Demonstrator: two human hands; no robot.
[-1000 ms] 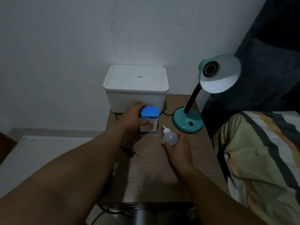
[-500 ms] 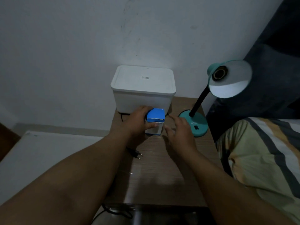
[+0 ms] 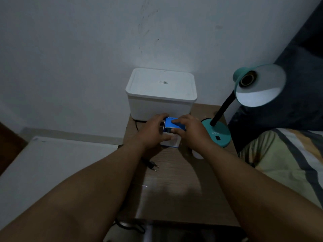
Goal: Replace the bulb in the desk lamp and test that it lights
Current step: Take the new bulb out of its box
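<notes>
Left hand grips the blue bulb box at frame centre; right hand fingers press its top flap. Best to steady the box body, lift the flap gently, avoid crushing the bulb presumably inside.

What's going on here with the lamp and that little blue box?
A person is changing the lamp's bulb. Both hands are on a small blue and white box on the wooden bedside table: the left hand steadies it, the right hand works at its blue top flap. The teal desk lamp stands to the right with its socket empty and unlit. Its plug lies loose on the table, so it isn't connected. A white bulb lies partly hidden under the right wrist.
</notes>
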